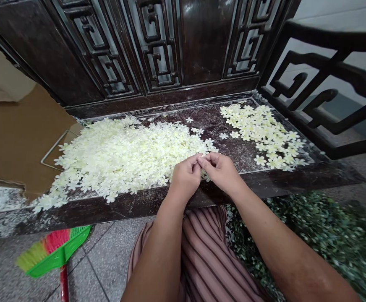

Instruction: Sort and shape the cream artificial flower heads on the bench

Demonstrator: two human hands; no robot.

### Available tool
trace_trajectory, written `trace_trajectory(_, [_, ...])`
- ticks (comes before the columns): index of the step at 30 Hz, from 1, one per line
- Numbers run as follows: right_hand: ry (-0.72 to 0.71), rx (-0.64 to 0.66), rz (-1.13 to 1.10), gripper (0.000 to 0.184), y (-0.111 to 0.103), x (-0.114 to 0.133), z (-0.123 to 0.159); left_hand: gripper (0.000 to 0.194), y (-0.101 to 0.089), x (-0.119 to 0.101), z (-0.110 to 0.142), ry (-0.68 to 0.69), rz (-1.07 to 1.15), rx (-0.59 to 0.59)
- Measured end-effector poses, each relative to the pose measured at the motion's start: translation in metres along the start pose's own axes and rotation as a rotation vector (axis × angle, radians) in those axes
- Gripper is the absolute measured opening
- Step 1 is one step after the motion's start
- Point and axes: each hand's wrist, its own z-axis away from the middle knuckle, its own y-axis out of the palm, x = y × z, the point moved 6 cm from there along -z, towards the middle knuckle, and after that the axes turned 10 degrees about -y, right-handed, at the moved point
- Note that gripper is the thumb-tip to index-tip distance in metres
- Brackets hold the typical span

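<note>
My left hand [186, 173] and my right hand [220, 168] meet at the front edge of a dark wooden bench [214, 123]. Thumbs and fingertips of both are pinched together over something small and whitish, probably a flower, mostly hidden by the fingers. Just behind and to the left spreads a large heap of small white artificial flowers [129, 151] with pale yellow-green centres. Farther right on the seat lies a smaller pile of similar flowers [261, 130], with a few loose ones between the two piles.
Brown cardboard [16, 138] and a bent wire [52, 151] border the heap on the left. A carved backrest [158, 42] rises behind; a carved armrest [334, 92] stands right. Below are green artificial foliage [324, 239] and a green broom [57, 251] on the tiled floor.
</note>
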Motion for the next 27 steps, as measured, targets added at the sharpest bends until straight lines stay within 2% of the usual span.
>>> trace_trajectory(8, [-0.068,0.106,-0.061,0.02,0.0,0.008,-0.003,0.039,-0.004,-0.003,0.003,-0.03,0.019,0.059])
trace_trajectory(10, [-0.024,0.143,0.04,0.019,0.0,0.007,-0.003,0.039,-0.004,-0.006,0.004,-0.016,-0.064,0.062])
trace_trajectory(14, [0.076,0.224,0.396,0.018,-0.004,0.008,-0.004,0.041,0.001,-0.014,0.008,0.044,-0.339,0.073])
trace_trajectory(19, [0.032,0.287,0.597,0.021,-0.005,0.018,-0.005,0.045,0.008,-0.019,0.011,0.112,-0.516,0.078])
trace_trajectory(23, [0.017,0.251,0.57,0.022,-0.006,0.018,-0.004,0.045,0.009,-0.018,0.012,0.113,-0.537,0.093])
trace_trajectory(27, [0.058,0.163,0.428,0.024,-0.006,0.009,-0.004,0.041,0.007,-0.017,0.012,0.069,-0.375,0.064])
